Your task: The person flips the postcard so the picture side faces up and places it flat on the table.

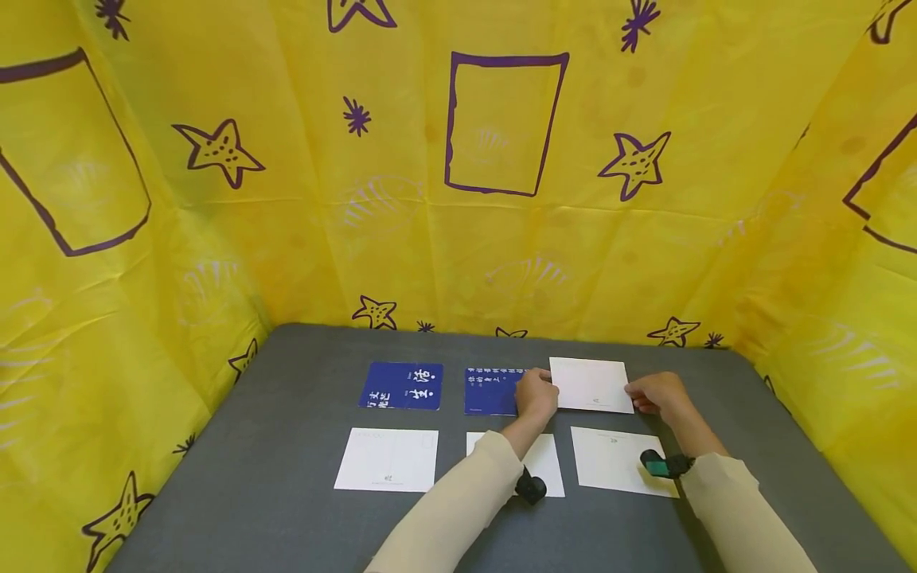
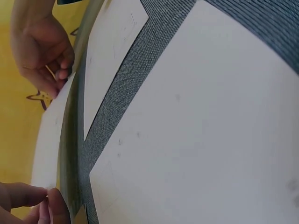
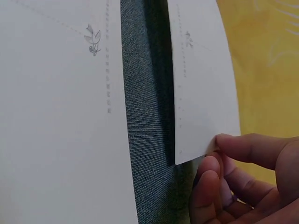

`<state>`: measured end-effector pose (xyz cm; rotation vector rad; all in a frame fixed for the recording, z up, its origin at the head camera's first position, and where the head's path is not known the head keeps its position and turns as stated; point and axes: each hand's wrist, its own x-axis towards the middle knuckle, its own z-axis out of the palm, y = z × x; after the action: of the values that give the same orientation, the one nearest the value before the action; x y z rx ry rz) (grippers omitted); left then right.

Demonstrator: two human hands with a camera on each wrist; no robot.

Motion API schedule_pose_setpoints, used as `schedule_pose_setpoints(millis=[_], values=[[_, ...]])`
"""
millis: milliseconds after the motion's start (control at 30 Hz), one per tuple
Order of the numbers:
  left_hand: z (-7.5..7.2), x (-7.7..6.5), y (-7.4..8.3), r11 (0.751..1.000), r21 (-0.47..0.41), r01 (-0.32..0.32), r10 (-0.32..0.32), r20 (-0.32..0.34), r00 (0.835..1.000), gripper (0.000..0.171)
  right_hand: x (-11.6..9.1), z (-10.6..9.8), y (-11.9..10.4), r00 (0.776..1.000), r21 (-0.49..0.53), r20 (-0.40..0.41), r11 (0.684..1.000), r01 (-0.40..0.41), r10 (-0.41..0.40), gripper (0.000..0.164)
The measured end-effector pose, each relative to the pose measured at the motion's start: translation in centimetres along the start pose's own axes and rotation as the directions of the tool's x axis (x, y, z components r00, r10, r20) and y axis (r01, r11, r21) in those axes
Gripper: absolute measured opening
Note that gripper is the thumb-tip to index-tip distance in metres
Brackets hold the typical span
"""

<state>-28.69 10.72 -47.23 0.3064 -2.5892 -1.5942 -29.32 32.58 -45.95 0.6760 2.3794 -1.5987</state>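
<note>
A white postcard (image 1: 591, 384) is held up between both hands at the right of the back row. The left hand (image 1: 537, 395) pinches its left edge, thumb against fingertips in the left wrist view. On the opposite side, the right hand (image 1: 659, 393) grips the edge between thumb and fingers (image 3: 208, 186). In the right wrist view, the held postcard (image 3: 205, 93) is raised off the dark cloth, with a small drawing and faint print along its lower edge. Partly behind the left hand lies a blue postcard (image 1: 490, 391) with white characters.
Another blue postcard (image 1: 401, 386) lies at the back left. Three white postcards form the front row: left (image 1: 387, 460), middle (image 1: 544, 461) beneath the left forearm, and right (image 1: 616, 461) beside the right wrist. Yellow patterned cloth (image 1: 501, 263) walls in the grey table (image 1: 286, 446).
</note>
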Motion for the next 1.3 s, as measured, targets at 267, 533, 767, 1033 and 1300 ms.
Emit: schedule_pose_setpoints(millis=[267,533,767,1033,1300], values=[[-0.4,0.3,-0.1,0.995,-0.087,-0.037,0.032,-0.058,0.998,0.003,-0.3,0.0,0.0,1.000,0.056,0.028,0.998,0.008,-0.010,0.031],[-0.8,0.5,-0.2,0.994,-0.102,-0.038,0.032,-0.058,0.998,0.005,-0.5,0.1,0.2,0.999,0.098,0.051,0.995,0.011,-0.016,0.032],[-1.3,0.5,-0.4,0.996,-0.082,-0.029,0.025,-0.050,0.998,0.004,-0.6,0.2,0.1,0.998,0.120,0.050,0.992,0.028,-0.034,0.030],[-1.6,0.6,-0.6,0.994,-0.109,-0.011,0.009,-0.020,1.000,0.005,-0.8,0.1,0.1,0.996,0.114,0.047,0.991,0.073,-0.079,0.034],[-1.8,0.6,-0.6,0.990,-0.140,0.004,-0.003,0.006,1.000,0.004,-1.2,-0.1,0.2,0.990,0.107,0.053,0.986,0.125,-0.131,0.035]])
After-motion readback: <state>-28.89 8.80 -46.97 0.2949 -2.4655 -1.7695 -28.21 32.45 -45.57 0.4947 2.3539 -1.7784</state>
